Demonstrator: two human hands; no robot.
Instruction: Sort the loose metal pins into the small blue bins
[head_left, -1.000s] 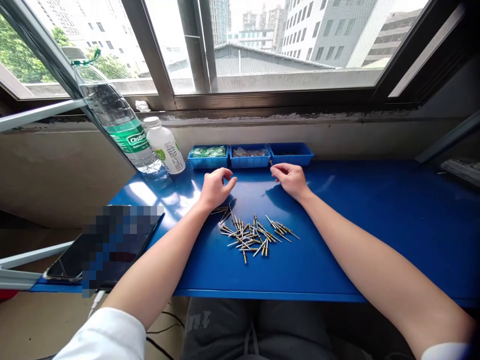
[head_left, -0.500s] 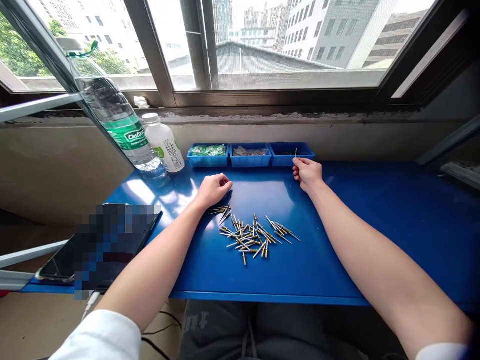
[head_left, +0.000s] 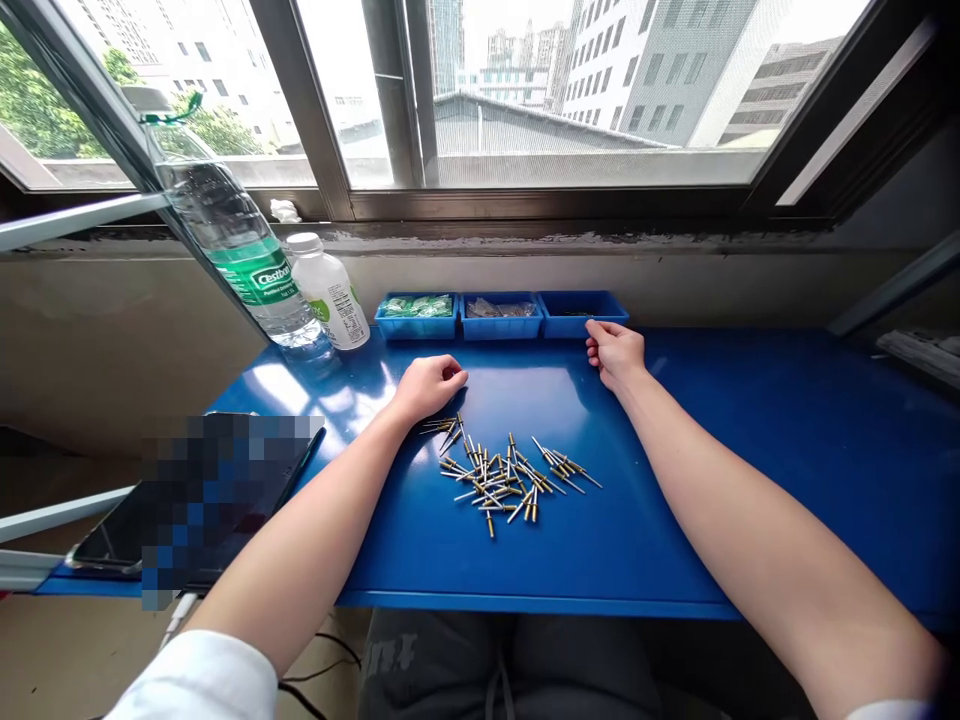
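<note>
My right hand (head_left: 616,354) is at the front edge of the right blue bin (head_left: 624,318), thumb and forefinger pinched together, with no rivet showing at the fingertips. Dark thin pieces lie inside that bin. Curled fingers close my left hand (head_left: 431,386), which rests on the blue table behind the loose rivets; whatever it may hold is hidden. A scattered pile of brass and silver rivets (head_left: 495,480) lies on the table between my forearms, with a few close to my left wrist.
Green packets fill the left bin (head_left: 417,328), and clear packets sit in the middle bin (head_left: 501,327). A large water bottle (head_left: 247,255) and a white bottle (head_left: 330,292) stand at the back left. A dark tablet (head_left: 247,490), partly pixelated, lies at the left edge.
The upright rivet that showed at my right fingertips is out of sight. My hands have kept nearly the same places, and the view has shifted slightly.
</note>
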